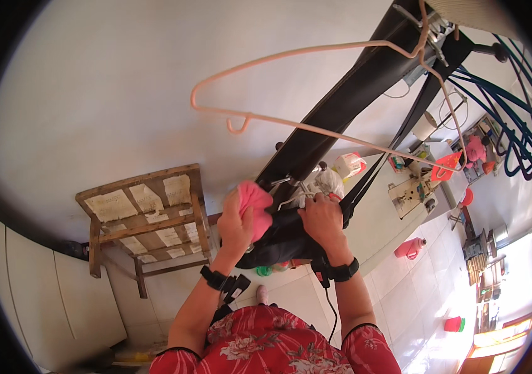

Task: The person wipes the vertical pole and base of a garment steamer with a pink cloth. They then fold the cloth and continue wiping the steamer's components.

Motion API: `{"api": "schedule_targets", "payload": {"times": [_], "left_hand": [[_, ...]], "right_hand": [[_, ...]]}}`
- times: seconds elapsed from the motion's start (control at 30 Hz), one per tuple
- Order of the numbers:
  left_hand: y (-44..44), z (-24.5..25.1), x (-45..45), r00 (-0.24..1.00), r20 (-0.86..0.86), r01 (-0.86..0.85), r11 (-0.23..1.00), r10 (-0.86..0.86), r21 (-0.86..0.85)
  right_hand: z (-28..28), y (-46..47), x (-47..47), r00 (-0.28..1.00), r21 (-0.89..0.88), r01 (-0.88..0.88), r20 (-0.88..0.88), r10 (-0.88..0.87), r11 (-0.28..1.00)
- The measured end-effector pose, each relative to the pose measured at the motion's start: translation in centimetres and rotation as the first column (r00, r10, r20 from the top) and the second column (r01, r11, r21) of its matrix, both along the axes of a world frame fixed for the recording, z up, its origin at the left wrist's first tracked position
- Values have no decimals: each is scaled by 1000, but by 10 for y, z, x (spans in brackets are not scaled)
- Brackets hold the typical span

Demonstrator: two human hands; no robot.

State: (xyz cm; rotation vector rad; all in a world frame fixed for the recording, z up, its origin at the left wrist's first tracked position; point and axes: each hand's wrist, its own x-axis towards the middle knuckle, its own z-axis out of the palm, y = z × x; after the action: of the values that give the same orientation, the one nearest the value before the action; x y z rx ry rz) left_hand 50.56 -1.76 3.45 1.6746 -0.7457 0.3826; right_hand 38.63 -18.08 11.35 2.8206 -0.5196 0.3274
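My left hand grips a folded pink cloth, which sticks out past the fingers. To its right, my right hand curls over the top of a black bag, fingers bent around its edge. A long thin black strap rises from beside the bag towards the top right. Behind it slants a wide black upright with peg-like arms. A pale pink clothes hanger hangs in front of the upright, above both hands. A crumpled clear plastic bag lies just beyond my right hand.
Left stands an upturned or tilted wooden stool against the wall. A sewing machine sits on a white table at right. Dark blue hangers crowd the upper right. A pink jug stands on the tiled floor.
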Motion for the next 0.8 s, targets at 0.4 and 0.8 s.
{"api": "schedule_targets", "payload": {"times": [0.4,0.8], "left_hand": [[-64,22,15,980,200,-100,862,-1,497],[-59,-12,27,698,-575,183,883,-427,-433]], "right_hand": [[-4,-7,-1,998,62,-47,45,44,997],[1,-1,-1,1000,37,-20,-20,21,999]]}}
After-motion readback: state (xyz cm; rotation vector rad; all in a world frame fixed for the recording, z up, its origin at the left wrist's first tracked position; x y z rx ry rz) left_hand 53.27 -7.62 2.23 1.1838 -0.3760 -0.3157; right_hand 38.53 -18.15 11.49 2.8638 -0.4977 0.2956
